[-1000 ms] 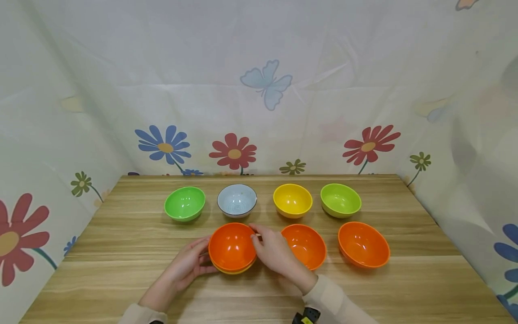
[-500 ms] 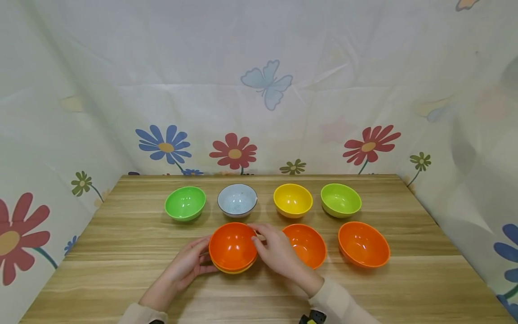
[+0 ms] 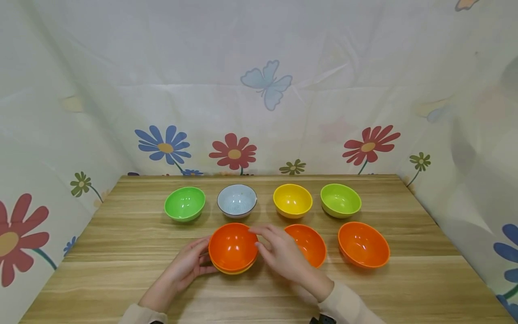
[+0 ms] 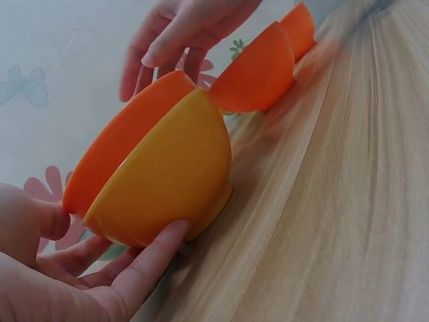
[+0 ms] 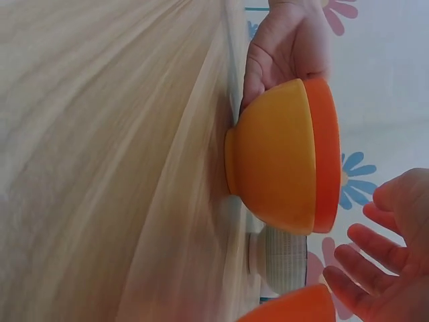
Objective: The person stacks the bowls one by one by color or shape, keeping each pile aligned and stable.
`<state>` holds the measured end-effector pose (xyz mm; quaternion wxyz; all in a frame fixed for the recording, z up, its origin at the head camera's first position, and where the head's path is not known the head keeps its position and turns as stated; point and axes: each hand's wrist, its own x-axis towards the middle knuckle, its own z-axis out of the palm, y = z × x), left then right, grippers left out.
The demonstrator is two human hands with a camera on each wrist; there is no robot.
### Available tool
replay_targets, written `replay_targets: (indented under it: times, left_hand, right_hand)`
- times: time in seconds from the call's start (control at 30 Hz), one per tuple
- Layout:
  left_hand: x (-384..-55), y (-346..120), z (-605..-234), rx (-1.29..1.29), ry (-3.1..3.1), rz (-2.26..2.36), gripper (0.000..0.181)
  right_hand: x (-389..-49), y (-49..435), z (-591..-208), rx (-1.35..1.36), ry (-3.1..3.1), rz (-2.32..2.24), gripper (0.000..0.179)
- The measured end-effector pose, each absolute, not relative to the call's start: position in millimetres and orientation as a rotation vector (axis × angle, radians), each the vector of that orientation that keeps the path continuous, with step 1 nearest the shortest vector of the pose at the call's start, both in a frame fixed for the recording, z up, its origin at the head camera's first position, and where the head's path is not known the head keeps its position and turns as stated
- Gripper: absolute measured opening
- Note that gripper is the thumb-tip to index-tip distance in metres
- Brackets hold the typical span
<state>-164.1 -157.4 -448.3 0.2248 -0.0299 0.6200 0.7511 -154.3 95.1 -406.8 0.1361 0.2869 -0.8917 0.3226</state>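
In the middle front of the table, an orange bowl (image 3: 232, 247) sits nested inside a yellow-orange bowl (image 4: 171, 171), its rim standing above the outer one. My left hand (image 3: 188, 265) holds this pair from the left, thumb near the rims and fingers against the outer bowl's side and lower part. At the pair's right side is my right hand (image 3: 285, 254), fingers spread and apart from the rim in the right wrist view. Partly hidden behind that hand is a second orange bowl (image 3: 311, 245). A third orange bowl (image 3: 364, 245) stands farther right.
Along the back of the wooden table (image 3: 121, 252) stand a green bowl (image 3: 185, 204), a pale blue bowl with a dark rim (image 3: 237, 201), a yellow bowl (image 3: 293, 201) and a lime green bowl (image 3: 341, 201). Flower-printed cloth (image 3: 194, 103) surrounds the table behind and at both sides.
My right hand has let go of the nested orange bowl's rim and drawn back slightly to the right, its fingers loosening. The left hand and bowls stay in place.
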Motion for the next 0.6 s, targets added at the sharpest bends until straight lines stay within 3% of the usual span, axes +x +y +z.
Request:
replay_targets:
  times: [0.6]
  left_hand:
    - [-165.1, -158.4, -450.4, -0.087, 1.720, 2.069, 0.055]
  right_hand:
    - [-152.1, 119.9, -401.2, 0.790, -2.510, 0.626, 0.035]
